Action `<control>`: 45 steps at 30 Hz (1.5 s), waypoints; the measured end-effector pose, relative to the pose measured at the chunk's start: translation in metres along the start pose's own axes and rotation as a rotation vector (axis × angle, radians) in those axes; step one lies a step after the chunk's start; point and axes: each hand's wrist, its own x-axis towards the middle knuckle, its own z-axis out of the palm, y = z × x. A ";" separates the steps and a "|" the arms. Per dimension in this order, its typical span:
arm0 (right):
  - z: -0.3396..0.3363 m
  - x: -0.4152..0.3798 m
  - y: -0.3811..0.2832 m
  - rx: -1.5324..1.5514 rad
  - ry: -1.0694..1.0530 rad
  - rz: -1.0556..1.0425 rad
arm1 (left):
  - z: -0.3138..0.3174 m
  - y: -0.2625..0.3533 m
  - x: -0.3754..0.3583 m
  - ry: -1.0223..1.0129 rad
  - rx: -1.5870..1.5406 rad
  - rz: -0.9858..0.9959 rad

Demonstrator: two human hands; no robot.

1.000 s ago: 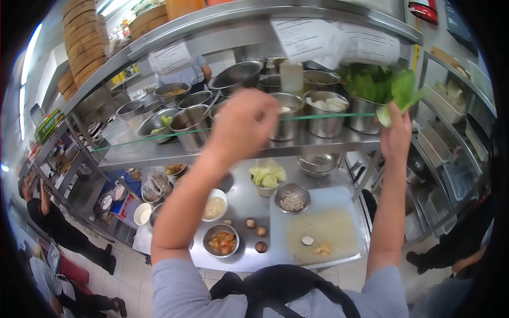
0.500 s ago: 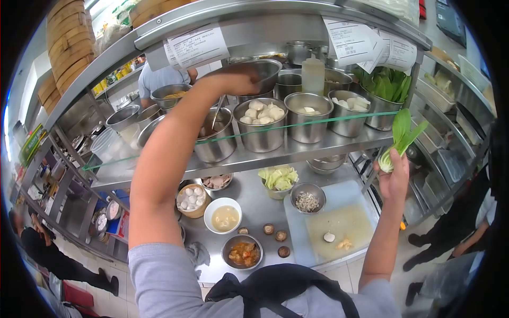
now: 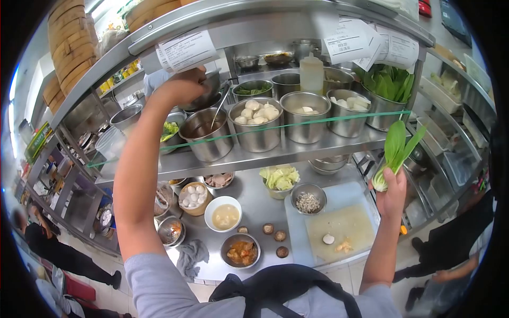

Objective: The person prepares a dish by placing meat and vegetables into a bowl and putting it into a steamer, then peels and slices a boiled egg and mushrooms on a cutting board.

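Note:
My left hand [image 3: 186, 87] reaches over the upper steel shelf and is closed on the rim of a steel bowl [image 3: 208, 90], just below a paper slip. At the right, my right hand [image 3: 391, 193] holds a green leafy vegetable [image 3: 396, 151] upright by its pale base. Under the left hand's side of the shelf stands a pot of dark liquid [image 3: 204, 127] with a ladle in it. Beside it is a pot of white balls [image 3: 257, 116]. A pot of leafy greens [image 3: 389, 87] stands near the shelf's right end.
Below, the counter holds a white soup bowl [image 3: 223, 214], a bowl of orange-brown food [image 3: 240, 251], mushrooms [image 3: 281, 235], a cutting board [image 3: 339, 230] and a grey cloth [image 3: 190, 259]. A glass edge [image 3: 313, 122] runs before the pots. People stand at both sides.
My left hand has moved left with the steel bowl, uncovering a pot of greens behind the ladle. My right hand and the vegetable have shifted slightly, and the vegetable sits lower.

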 end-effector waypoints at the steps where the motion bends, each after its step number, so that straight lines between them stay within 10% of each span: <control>1: -0.004 -0.001 0.000 0.004 0.003 0.004 | 0.003 0.003 -0.003 -0.005 0.005 0.000; 3: -0.014 -0.006 0.000 0.017 0.008 0.030 | 0.011 0.015 -0.003 0.337 0.224 0.152; 7: -0.030 -0.021 -0.003 0.007 0.026 0.041 | 0.023 0.068 0.055 0.299 -0.163 0.274; 10: -0.039 -0.034 -0.007 0.000 0.014 0.054 | 0.033 0.101 0.103 -0.160 -0.049 0.391; 12: -0.045 -0.043 -0.010 -0.045 -0.004 0.072 | 0.024 0.129 0.110 -0.518 -0.017 0.040; 17: -0.076 -0.060 -0.022 -0.125 0.030 0.085 | 0.041 0.110 0.158 -0.565 -0.273 -0.120; 22: -0.089 -0.061 -0.023 -0.074 0.097 0.115 | 0.056 0.157 0.161 0.008 0.013 0.499; 29: -0.090 -0.081 -0.023 -0.101 0.134 0.131 | 0.074 0.187 0.189 -0.328 0.173 0.416; 34: -0.103 -0.077 -0.013 -0.126 0.169 0.142 | 0.032 0.137 0.151 0.278 0.145 0.183; 37: -0.093 -0.069 -0.009 -0.085 0.164 0.113 | 0.011 0.087 0.107 -0.076 0.486 -0.064; 45: -0.063 -0.059 0.008 -0.029 0.019 0.156 | 0.016 0.064 0.060 -0.031 0.221 -0.197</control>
